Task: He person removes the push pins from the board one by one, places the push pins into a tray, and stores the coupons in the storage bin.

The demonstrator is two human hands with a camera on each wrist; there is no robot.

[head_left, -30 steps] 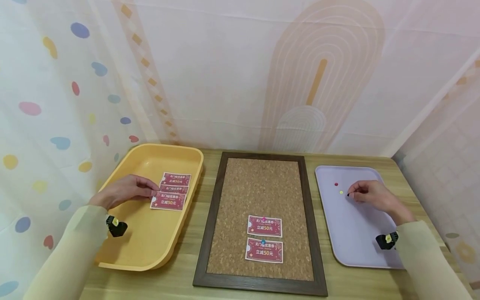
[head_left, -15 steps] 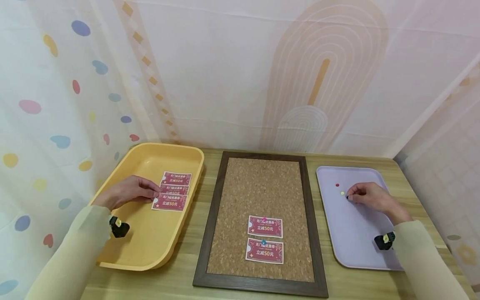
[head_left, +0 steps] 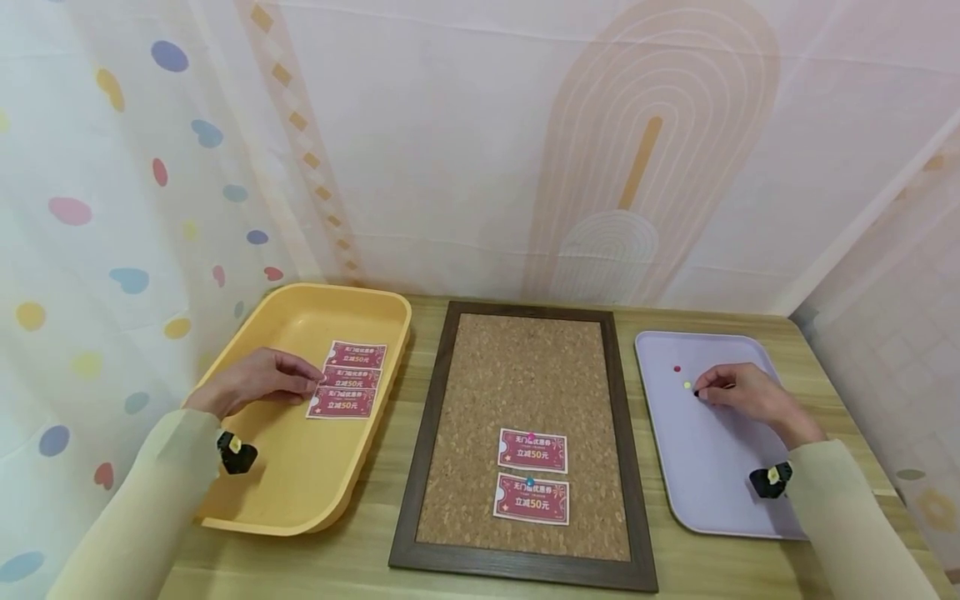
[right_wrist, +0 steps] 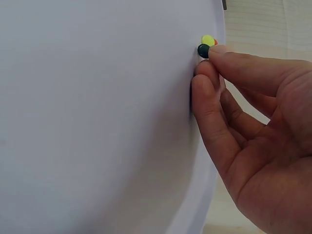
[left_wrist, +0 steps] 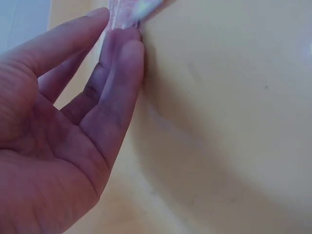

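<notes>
In the head view my left hand (head_left: 262, 383) is inside the yellow tray, its thumb and fingertips pinching the left edge of the middle red-and-white coupon (head_left: 351, 377). Another coupon (head_left: 357, 356) lies above it and a third (head_left: 342, 403) below. The left wrist view shows only a blurred bit of coupon (left_wrist: 127, 10) at those fingertips. Over the lilac tray, my right hand (head_left: 742, 393) pinches a dark green pushpin (right_wrist: 204, 50) between thumb and finger. A yellow pushpin (right_wrist: 208, 40) is close beside it, and a red pushpin (head_left: 677, 368) lies a little farther off.
Between the yellow tray (head_left: 262, 518) and the lilac tray (head_left: 720, 500) lies a dark-framed corkboard (head_left: 517, 367). Two coupons are on its lower half, one with a pink pushpin (head_left: 531, 437), one with a blue pushpin (head_left: 530, 482). A patterned curtain (head_left: 450, 150) hangs behind.
The middle coupon now shows more of its print; earlier the lower coupon overlapped it. Both hands have stayed nearly in place, the right still holding the dark pushpin.
</notes>
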